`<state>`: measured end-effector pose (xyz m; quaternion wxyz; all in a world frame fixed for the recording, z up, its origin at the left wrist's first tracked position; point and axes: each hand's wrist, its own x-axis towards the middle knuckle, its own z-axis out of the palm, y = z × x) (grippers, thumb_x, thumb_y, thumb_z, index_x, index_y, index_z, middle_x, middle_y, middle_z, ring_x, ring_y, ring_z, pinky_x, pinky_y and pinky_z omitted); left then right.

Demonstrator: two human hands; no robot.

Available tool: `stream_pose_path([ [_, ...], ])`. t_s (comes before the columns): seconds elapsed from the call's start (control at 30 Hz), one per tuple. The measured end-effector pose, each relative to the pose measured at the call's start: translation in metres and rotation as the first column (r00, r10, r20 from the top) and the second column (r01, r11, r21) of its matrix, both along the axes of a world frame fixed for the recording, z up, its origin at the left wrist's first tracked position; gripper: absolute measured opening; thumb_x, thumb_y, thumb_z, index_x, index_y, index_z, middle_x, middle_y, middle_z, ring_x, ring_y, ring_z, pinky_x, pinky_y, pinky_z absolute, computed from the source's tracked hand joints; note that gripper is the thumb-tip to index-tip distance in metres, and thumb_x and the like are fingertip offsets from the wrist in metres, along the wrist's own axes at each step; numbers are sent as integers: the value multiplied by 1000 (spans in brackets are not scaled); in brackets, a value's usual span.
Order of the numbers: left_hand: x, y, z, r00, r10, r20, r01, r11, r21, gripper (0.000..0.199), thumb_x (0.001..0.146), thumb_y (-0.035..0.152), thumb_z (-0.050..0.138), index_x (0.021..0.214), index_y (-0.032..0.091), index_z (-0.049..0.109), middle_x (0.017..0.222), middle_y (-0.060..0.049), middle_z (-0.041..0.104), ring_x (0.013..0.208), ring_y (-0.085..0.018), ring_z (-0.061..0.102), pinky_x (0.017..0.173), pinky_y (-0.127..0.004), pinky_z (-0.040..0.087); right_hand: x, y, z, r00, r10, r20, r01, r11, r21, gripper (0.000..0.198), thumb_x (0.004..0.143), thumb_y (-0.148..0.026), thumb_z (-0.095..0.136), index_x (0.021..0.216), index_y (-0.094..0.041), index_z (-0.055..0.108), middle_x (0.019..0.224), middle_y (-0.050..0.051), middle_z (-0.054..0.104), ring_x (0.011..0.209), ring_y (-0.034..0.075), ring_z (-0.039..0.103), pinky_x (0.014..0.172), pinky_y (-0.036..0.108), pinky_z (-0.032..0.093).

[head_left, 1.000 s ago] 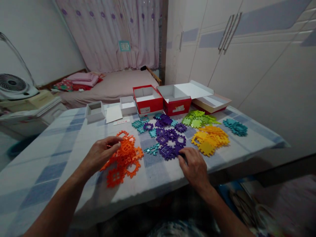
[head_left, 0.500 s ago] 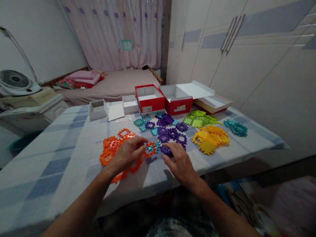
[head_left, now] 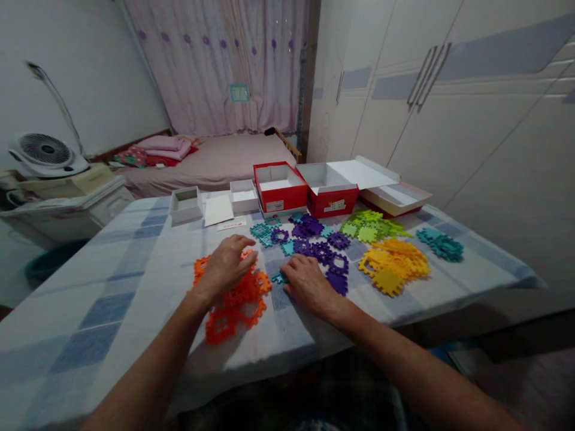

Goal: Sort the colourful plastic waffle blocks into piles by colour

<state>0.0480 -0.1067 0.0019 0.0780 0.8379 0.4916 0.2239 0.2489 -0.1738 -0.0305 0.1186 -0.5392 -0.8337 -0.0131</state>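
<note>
My left hand (head_left: 226,266) is over the pile of orange interlocking plastic tiles (head_left: 224,326), its thumb and forefinger apart and nothing visible between them. Under the palm, part of the pile is hidden. My right hand (head_left: 309,284) is low over the tablecloth, fingers closed on a small teal interlocking piece (head_left: 278,279) whose end sticks out at the fingertips. Right beside that hand are purple interlocking tiles (head_left: 336,281), some of them covered by it. Teal tiles (head_left: 260,233) lie behind, between the two hands.
Yellow tiles (head_left: 395,266), lime-green tiles (head_left: 372,227) and a teal heap (head_left: 440,244) lie to the right. Along the back stand a red box (head_left: 282,200), an open-lidded red box (head_left: 332,203), a shallow tray (head_left: 399,206) and a small white box (head_left: 186,209).
The orange tile with a teal piece that was between my hands is no longer there. My left hand has shifted back over the orange pile; my right hand has moved left onto the teal piece.
</note>
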Motion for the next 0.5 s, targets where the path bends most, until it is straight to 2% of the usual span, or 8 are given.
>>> stream_pose_path([
  [0.13,41,10,-9,999,-42,-23,41,999,-17,32,85,30,48,106,14,66,109,-12,65,104,-25,58,96,-39,44,1,0,5,997,78,-3,-78,997,22,21,80,-22,62,101,-16,62,102,10,62,103,25,52,89,38,40],
  [0.23,57,13,-14,998,-33,-60,32,999,-21,31,87,27,47,107,14,66,109,-11,65,103,-25,58,94,-37,45,19,0,16,985,129,-115,-123,991,61,30,83,-24,59,111,-17,61,104,9,61,103,22,53,90,35,40],
  [0.3,63,12,-17,994,-15,-109,14,1000,-10,30,88,27,46,107,15,66,108,-11,65,101,-24,58,90,-36,46,39,9,26,977,40,-208,-20,995,96,33,86,-28,55,117,-16,59,105,9,60,100,20,55,89,32,42],
  [0.37,69,10,-18,983,-33,-183,34,999,4,29,88,27,47,106,15,66,105,-11,65,100,-25,57,88,-36,46,61,28,37,961,-140,-239,170,979,109,33,89,-30,50,116,-14,60,107,10,59,97,19,56,89,30,42],
  [0.43,75,9,-20,964,-88,-252,93,996,9,27,87,26,48,103,15,66,104,-11,64,101,-26,56,88,-36,46,81,53,43,931,-319,-178,336,938,79,33,89,-33,47,112,-15,63,108,12,60,98,21,58,87,31,42],
  [0.5,80,8,-23,947,-138,-289,146,989,8,26,85,25,51,103,15,66,104,-11,64,102,-26,55,89,-36,45,95,77,43,903,-419,-90,422,906,13,33,88,-34,46,109,-15,65,110,13,61,100,23,58,85,32,43],
])
